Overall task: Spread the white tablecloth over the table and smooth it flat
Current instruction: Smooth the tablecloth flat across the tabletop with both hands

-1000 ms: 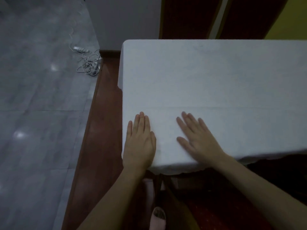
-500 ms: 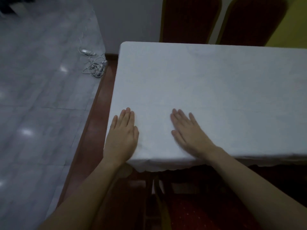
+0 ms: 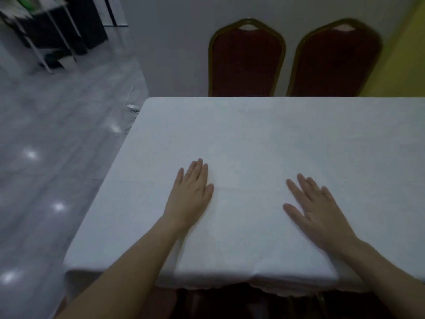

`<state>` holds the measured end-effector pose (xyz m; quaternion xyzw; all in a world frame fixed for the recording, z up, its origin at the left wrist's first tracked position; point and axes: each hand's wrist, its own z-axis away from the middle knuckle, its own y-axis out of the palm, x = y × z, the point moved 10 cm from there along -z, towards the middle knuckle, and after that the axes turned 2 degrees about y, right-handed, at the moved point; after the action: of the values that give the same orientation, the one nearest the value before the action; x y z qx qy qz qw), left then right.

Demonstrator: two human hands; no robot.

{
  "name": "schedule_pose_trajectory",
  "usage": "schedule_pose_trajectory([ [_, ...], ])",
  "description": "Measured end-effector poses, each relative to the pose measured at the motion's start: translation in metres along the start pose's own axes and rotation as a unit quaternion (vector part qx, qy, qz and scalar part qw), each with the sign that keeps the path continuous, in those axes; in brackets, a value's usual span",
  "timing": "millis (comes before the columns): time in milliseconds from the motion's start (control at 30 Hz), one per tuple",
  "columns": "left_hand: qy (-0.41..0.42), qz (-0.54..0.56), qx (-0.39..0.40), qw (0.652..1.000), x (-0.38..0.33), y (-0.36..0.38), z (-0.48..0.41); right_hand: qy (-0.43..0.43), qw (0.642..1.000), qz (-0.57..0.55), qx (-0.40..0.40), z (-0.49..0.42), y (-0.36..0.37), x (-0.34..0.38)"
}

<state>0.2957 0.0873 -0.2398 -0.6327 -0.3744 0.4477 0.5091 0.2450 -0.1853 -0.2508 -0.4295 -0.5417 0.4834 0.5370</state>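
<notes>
The white tablecloth covers the whole tabletop and hangs over the near and left edges. A faint crease runs across it between my hands. My left hand lies flat on the cloth, fingers straight and together, pointing away from me. My right hand also presses flat on the cloth, fingers slightly spread, about a hand's length to the right. Neither hand holds any fabric.
Two red chairs with gold frames, one and another, stand behind the far table edge against a grey wall. A grey tiled floor lies to the left, with a white cable near the table's far left corner. Dark furniture stands at the far left.
Both hands have slid forward from the near edge toward the table's middle and moved farther apart. The view has lifted, showing the chairs.
</notes>
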Motion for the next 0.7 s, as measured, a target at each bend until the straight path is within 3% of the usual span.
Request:
schedule_pose_trajectory([
  [200, -0.164, -0.003, -0.033, 0.986, 0.032, 0.004, -0.004, -0.005, 1.0, 0.005, -0.018, 0.005, 0.005, -0.025],
  [367, -0.169, 0.01, -0.038, 0.985, 0.032, 0.006, -0.006, -0.21, 0.978, 0.005, 0.002, -0.024, 0.01, 0.082],
  [433, -0.169, 0.009, -0.037, 0.985, 0.032, 0.007, -0.005, -0.253, 0.967, -0.012, 0.021, -0.044, 0.017, 0.126],
  [567, -0.164, 0.011, -0.037, 0.986, 0.029, 0.005, -0.008, -0.223, 0.974, -0.006, 0.048, -0.096, 0.019, 0.14],
  [700, -0.159, 0.02, -0.044, 0.986, 0.031, 0.006, -0.007, -0.066, 0.997, -0.018, 0.029, -0.142, 0.011, 0.067],
])
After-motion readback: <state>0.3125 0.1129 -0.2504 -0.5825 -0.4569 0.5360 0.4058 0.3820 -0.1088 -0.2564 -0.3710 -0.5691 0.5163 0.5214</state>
